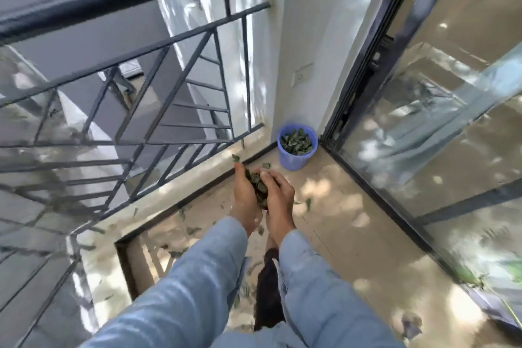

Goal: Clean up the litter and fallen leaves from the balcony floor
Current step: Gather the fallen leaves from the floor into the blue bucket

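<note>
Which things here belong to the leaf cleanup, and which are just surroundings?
Job:
left hand and right hand, cupping a leaf bundle
blue bucket, holding leaves
loose leaves on floor

Not job:
railing
glass door
wall socket

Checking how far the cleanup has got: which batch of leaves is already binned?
The leaves in the blue bucket in the corner. Another bunch is cupped between both hands; scattered ones lie on the floor.

Matt black metal railing [169, 70]; glossy plastic bucket [293, 159].
</note>
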Demonstrator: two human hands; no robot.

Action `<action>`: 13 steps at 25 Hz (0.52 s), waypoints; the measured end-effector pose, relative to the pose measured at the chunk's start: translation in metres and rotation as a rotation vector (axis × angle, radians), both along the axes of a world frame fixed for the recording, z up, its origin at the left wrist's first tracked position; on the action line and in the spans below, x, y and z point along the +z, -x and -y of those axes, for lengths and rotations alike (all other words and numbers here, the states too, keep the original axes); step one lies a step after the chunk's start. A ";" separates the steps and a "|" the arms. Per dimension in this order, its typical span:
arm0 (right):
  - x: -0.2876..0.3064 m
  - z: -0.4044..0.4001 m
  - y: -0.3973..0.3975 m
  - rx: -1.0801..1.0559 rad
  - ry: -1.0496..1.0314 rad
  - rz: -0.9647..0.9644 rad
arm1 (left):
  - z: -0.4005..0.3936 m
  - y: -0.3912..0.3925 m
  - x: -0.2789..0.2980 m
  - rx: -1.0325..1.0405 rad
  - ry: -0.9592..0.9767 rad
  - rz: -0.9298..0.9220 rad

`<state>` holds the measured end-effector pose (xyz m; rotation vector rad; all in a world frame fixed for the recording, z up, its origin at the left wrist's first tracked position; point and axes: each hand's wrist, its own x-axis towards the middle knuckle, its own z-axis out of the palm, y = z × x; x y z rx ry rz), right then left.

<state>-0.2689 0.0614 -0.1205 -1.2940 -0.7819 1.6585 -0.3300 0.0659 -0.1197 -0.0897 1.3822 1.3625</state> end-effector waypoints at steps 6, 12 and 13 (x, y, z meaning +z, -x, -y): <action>-0.033 -0.185 -0.021 -0.104 0.173 0.000 | -0.184 -0.022 -0.030 -0.125 0.137 -0.006; -0.075 -0.335 -0.044 -0.022 0.191 0.046 | -0.335 -0.038 -0.056 -0.256 0.197 0.046; -0.089 -0.356 -0.046 -0.017 0.212 0.044 | -0.357 -0.036 -0.076 -0.262 0.220 0.075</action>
